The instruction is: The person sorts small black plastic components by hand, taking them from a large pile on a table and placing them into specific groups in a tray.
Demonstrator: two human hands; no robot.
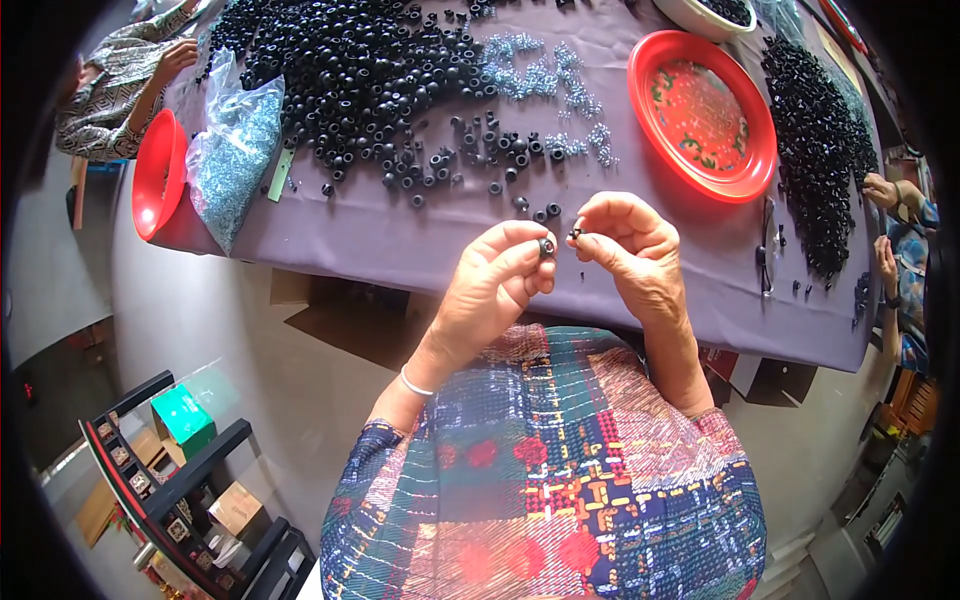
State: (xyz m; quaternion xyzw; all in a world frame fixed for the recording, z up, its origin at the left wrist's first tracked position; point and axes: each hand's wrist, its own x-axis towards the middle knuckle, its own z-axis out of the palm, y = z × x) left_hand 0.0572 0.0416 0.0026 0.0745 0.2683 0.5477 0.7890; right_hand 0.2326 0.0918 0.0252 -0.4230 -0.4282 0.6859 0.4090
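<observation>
Between the thumb and fingers of my left hand (495, 275) sits a round black cap-like part (546, 248) with an opening facing my other hand. My right hand (640, 255) pinches a small dark piece (575, 234), too small to make out its kind. The two hands are close together but apart, over the near edge of the table. Just beyond them lie a few loose black caps (540, 214). A large heap of similar black caps (370, 95) spreads over the far left, beside scattered small silvery pieces (530, 78).
A red tray (640, 120) stands at the right, beside a pile of small black parts (810, 150). At the left are a clear bag of silvery pieces (235, 150) and a red bowl (150, 180). People sit at both ends of the purple-covered table (380, 235); a black rack (190, 480) stands lower left.
</observation>
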